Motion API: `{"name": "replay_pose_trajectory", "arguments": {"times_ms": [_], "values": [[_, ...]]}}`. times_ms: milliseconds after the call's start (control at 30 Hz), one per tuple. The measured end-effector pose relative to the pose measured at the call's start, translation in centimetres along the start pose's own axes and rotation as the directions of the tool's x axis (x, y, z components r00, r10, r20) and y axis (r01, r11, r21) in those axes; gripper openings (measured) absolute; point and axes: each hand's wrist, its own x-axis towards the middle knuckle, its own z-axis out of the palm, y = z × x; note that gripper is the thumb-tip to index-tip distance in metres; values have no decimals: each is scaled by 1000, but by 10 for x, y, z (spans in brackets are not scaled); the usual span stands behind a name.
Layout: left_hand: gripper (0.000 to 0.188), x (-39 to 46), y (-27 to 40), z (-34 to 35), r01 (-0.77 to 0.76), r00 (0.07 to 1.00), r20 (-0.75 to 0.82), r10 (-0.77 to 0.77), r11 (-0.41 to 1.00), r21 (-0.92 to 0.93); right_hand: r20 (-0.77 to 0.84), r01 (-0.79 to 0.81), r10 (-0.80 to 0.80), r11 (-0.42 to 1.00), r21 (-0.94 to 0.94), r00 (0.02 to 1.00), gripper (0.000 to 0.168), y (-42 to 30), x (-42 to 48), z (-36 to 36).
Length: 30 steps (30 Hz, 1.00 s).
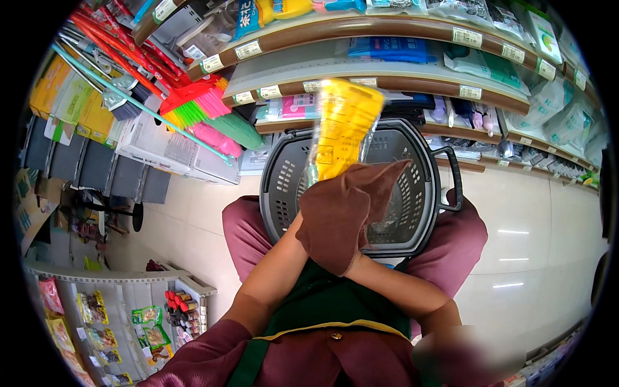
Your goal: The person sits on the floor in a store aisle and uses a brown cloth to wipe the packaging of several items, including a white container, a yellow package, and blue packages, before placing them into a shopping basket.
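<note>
A brown cloth [333, 225] covers both of my hands, so no fingers show. My left hand [303, 223] runs under it from the left, in line with the lower end of a yellow packet [341, 128] in clear plastic. That packet stands up out of the cloth, tilted slightly right, and bears printing. From the right, my right hand [352, 268] goes into the near fold of the cloth and appears to grip it. Beneath them sits a dark grey shopping basket [283, 181] between my knees, with some clear plastic wrapping [387, 215] inside.
Shelves [338, 29] with price tags and packaged goods rise just beyond the basket. At the left are a red broom [186, 96] with bright bristles and a white carton [159, 145]. A snack rack [121, 275] stands behind on the left. Tiled floor [512, 232] extends right.
</note>
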Motion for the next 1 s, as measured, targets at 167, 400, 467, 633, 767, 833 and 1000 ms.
{"name": "replay_pose_trajectory", "arguments": {"times_ms": [167,400,467,633,767,833,1000], "values": [[23,-5,-59,-13,175,983,130,-128,863,-475,133,33,-73,959,281,988,39,13,10,0],[28,-37,-38,-11,296,850,66,-523,368,-881,285,-189,101,935,300,953,30,56,23,-11],[30,-37,-34,-11,244,806,-3,-593,336,-909,317,-163,10,873,460,948,31,80,49,-40],[46,-16,-69,-58,185,927,115,-356,169,-968,29,-186,207,798,574,978,37,25,33,-11],[58,-11,-57,-63,181,834,32,-551,219,-959,49,-111,101,792,601,994,48,6,30,-18],[61,-14,-69,-59,292,815,71,-576,301,-908,-6,-60,81,778,626,997,49,15,20,2],[46,-16,-63,-37,355,758,4,-653,407,-842,270,-328,206,353,876,941,49,38,-7,43]]}}
